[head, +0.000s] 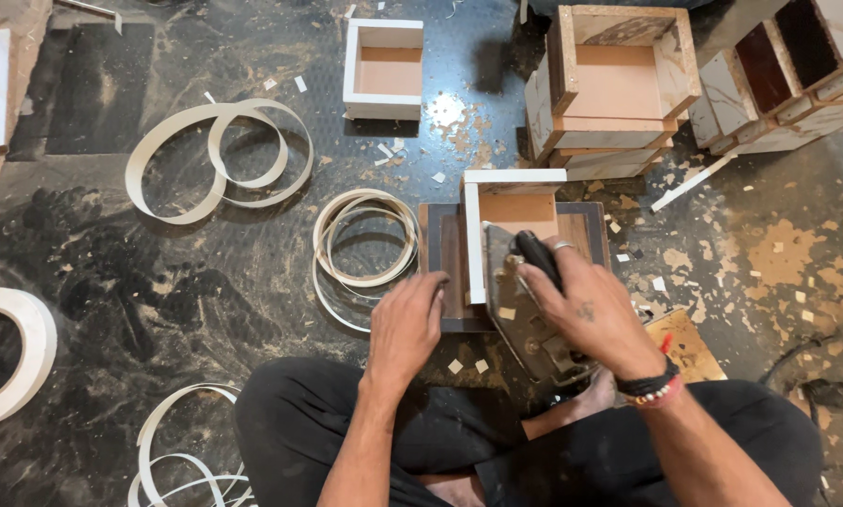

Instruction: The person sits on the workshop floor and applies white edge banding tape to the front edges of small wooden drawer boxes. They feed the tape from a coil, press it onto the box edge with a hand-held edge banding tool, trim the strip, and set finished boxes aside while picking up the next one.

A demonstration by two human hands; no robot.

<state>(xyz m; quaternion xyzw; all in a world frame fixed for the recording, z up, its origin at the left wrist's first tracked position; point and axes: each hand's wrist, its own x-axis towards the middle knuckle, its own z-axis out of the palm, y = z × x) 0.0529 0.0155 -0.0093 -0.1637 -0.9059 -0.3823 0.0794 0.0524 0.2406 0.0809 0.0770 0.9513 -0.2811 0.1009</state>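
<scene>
On the dark board's front edge, the left hand presses with curled fingers; the right hand grips an iron's handle beside the white-edged box.

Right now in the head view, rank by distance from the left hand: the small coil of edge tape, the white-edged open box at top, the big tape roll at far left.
From the left hand:
1. Small coil of edge tape, just up-left.
2. White-edged open box, top centre.
3. Big tape roll, far left edge.
</scene>
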